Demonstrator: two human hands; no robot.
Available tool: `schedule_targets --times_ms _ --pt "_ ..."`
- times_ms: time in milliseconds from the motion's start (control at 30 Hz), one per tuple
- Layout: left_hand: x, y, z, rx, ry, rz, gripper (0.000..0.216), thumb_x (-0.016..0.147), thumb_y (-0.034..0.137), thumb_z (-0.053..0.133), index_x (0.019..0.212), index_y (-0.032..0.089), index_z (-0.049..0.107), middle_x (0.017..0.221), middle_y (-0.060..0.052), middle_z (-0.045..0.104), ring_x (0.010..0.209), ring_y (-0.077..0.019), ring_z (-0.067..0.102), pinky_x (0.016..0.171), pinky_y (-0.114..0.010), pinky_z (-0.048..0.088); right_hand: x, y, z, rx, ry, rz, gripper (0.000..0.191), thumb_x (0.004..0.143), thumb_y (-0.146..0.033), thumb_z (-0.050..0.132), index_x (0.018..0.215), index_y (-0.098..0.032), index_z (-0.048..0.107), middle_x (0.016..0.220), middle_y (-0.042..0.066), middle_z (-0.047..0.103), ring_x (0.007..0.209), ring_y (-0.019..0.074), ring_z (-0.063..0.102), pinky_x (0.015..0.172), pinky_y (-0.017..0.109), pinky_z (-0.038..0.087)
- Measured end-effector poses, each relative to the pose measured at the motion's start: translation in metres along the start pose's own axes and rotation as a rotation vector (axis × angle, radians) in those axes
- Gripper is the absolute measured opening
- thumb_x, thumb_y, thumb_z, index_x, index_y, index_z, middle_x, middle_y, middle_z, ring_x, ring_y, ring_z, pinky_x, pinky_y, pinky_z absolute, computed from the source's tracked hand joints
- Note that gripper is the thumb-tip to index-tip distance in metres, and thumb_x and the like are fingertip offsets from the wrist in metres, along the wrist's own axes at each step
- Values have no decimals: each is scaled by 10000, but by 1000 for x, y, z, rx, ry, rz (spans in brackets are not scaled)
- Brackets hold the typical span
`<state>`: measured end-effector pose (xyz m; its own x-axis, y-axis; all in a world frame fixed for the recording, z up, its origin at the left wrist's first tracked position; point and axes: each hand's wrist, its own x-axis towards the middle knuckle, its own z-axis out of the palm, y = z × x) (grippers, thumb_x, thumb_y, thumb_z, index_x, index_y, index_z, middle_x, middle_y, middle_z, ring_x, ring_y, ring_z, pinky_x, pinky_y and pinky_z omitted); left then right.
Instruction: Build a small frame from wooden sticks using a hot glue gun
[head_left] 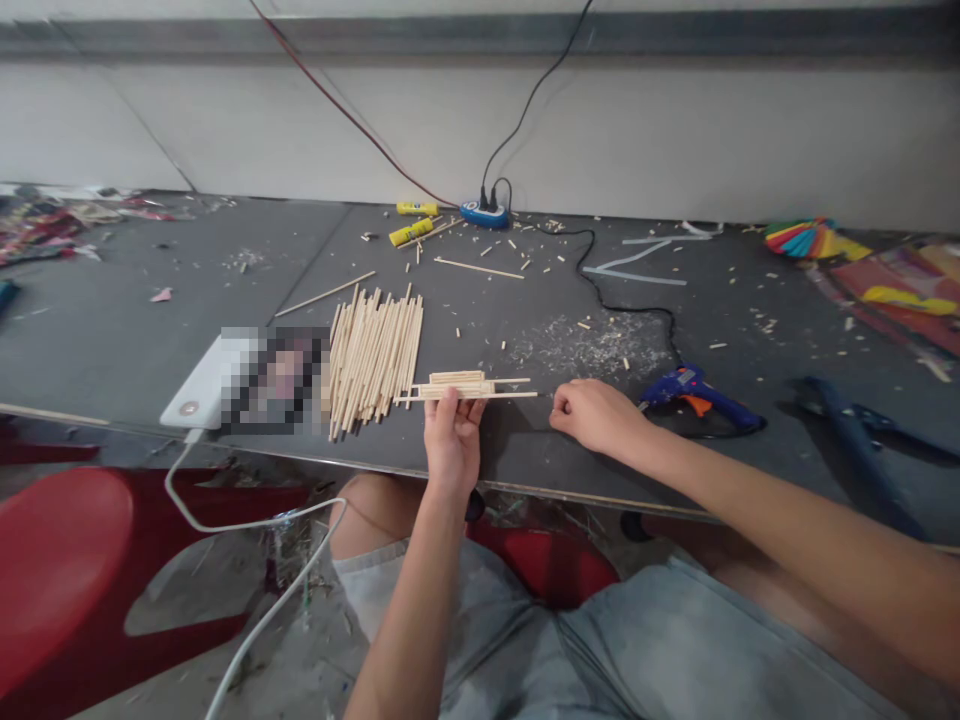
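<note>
My left hand [452,440] grips a small frame of glued wooden sticks [461,386] and holds it level just above the dark table [135,340]. My right hand [592,412] rests on the table to the right of the frame, fingers curled in a loose fist near the tip of its long stick; I cannot make out anything in it. A pile of several loose wooden sticks [373,358] lies just left of the frame. A blue glue gun [697,392] lies on the table right of my right hand.
A white device [196,388] with a cable sits at the table's front left. A blue power strip [484,213], yellow tubes [411,231], scattered stick offcuts and sawdust lie farther back. Coloured paper [806,239] is at the far right. A red stool [52,560] stands lower left.
</note>
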<state>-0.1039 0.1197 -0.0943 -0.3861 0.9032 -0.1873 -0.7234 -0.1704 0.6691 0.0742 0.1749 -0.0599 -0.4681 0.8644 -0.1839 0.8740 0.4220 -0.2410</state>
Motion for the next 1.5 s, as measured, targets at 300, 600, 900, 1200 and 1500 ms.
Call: schedule_targets --times_ms 300,600,900,1200,1500 --pt "2 -2 -1 -4 35 -5 215 770 311 655 947 220 571 949 -10 659 893 -128 626 900 -325 444 -27 4 -22 218 42 123 85 758 -264 528 702 -220 573 689 -3 659 646 167 598 578 256 394" --pt "-4 0 2 -14 30 -60 196 764 314 659 893 199 566 913 -15 668 898 -130 635 963 -364 413 -57 17 -45 518 48 112 194 805 -298 513 915 -221 653 782 12 684 699 158 617 615 247 447" --pt "-53 -11 32 24 -65 -144 204 777 291 646 942 211 555 979 -17 651 957 -152 614 952 -375 413 -85 6 -59 781 123 54 211 795 -388 583 877 -216 673 850 17 706 728 162 634 673 270 484" --pt "-86 -13 59 29 -90 -194 222 784 233 647 984 215 554 946 -6 623 883 -139 602 824 -295 452 -100 -6 -59 857 184 32 125 800 -320 593 847 -228 664 823 -2 702 757 154 645 701 251 494" --pt "-96 -15 69 35 -66 -168 265 768 210 663 1012 216 557 938 -4 632 855 -122 604 837 -289 456 -101 -6 -47 927 180 59 180 796 -362 606 876 -206 641 861 18 700 804 163 642 766 274 484"
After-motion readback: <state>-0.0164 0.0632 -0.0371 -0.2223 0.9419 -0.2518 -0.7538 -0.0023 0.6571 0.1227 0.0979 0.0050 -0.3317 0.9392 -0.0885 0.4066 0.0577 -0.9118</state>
